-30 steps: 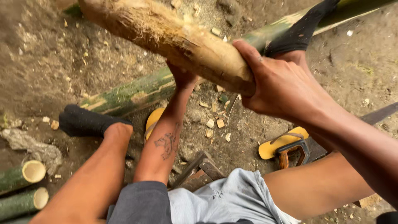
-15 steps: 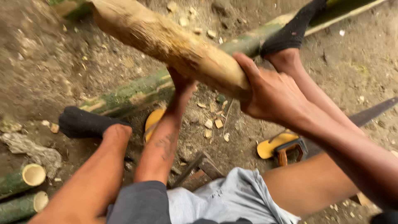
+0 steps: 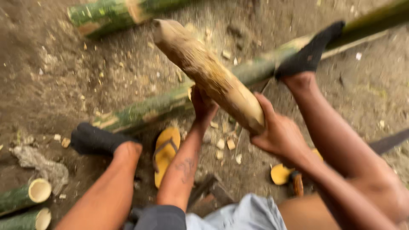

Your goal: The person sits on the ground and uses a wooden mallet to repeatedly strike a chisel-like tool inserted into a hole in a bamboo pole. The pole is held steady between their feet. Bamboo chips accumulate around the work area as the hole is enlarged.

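Note:
A thick, pale, stripped wooden log (image 3: 204, 68) is held above the dirt, its far end pointing up and left. My right hand (image 3: 277, 132) grips its near end. My left hand (image 3: 202, 104) presses against its underside near the middle. Below it a long green bamboo pole (image 3: 149, 108) lies across the ground, with my two feet in black socks (image 3: 96, 138) (image 3: 309, 51) by it.
Another green bamboo piece (image 3: 110, 15) lies at the top. Two cut bamboo ends (image 3: 36, 191) sit at lower left. Yellow sandals (image 3: 166, 151) (image 3: 283, 172) and wood chips lie on the dirt. A dark blade (image 3: 390, 140) shows at right.
The log has swung down in the view, so its far end now shows. Both hands kept hold and shifted lower and to the right. The view tilted up.

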